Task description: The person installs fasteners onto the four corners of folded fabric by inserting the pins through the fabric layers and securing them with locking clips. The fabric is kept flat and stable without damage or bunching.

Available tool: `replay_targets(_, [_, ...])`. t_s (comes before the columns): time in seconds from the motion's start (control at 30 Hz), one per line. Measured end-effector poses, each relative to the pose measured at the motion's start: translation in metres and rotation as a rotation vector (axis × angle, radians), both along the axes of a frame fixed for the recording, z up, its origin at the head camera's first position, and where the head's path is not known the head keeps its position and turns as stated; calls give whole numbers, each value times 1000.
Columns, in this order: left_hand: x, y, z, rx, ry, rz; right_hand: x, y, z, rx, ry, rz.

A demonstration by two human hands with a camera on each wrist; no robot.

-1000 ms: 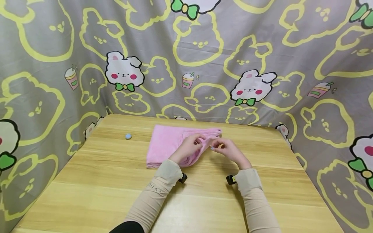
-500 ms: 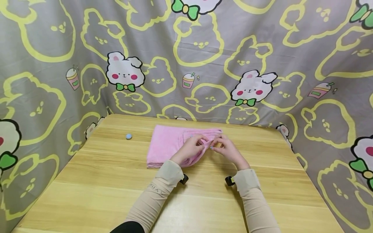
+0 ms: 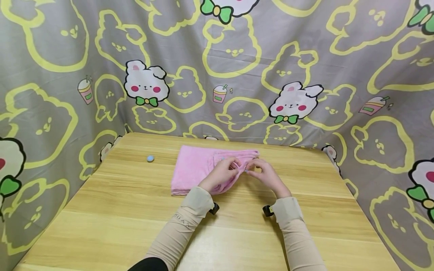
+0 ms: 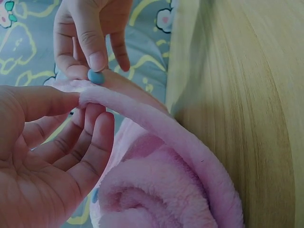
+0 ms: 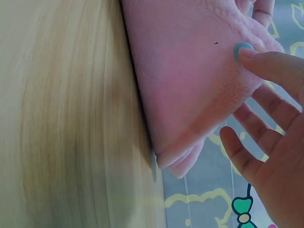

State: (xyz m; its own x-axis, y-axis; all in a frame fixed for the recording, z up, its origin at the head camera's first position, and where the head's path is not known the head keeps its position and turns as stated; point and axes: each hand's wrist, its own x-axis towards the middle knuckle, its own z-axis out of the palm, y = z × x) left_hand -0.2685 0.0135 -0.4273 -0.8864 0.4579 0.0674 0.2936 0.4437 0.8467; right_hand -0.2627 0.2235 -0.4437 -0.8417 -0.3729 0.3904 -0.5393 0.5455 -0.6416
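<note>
A folded pink towel, soft and plush, lies on the wooden table with its right side lifted into a loose, curled fold. My left hand pinches the lifted edge between thumb and fingers, as the left wrist view shows close up. Facing it, my right hand has its thumb on a small round blue button-like piece, pinching it at the towel's edge with a finger partly hidden behind the cloth. Another bit of blue shows by the rolled fold, near the left hand.
A second round blue piece lies on the wooden table, left of the towel. A grey curtain with yellow outlines and white rabbits hangs behind the table and at both sides. Each wrist wears a small black camera.
My right hand has moved slightly left to the lifted towel edge, bringing the blue piece against the cloth. The left hand keeps its pinch in nearly the same place.
</note>
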Motion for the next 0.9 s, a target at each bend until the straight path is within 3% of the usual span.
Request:
replay_targets(0.4, [-1, 2, -3, 10, 18, -25, -3, -3, -1, -51, -8, -62])
replay_targets(0.57, [-2, 1, -2, 14, 13, -48, -2, -2, -2, -9, 66, -51])
replay_targets(0.73, [-4, -9, 7, 22, 50, -35, -2, 0, -4, 11, 109, -46])
replay_targets(0.9, [-11, -34, 22, 87, 89, 39, -1, 1, -3, 3, 109, -38])
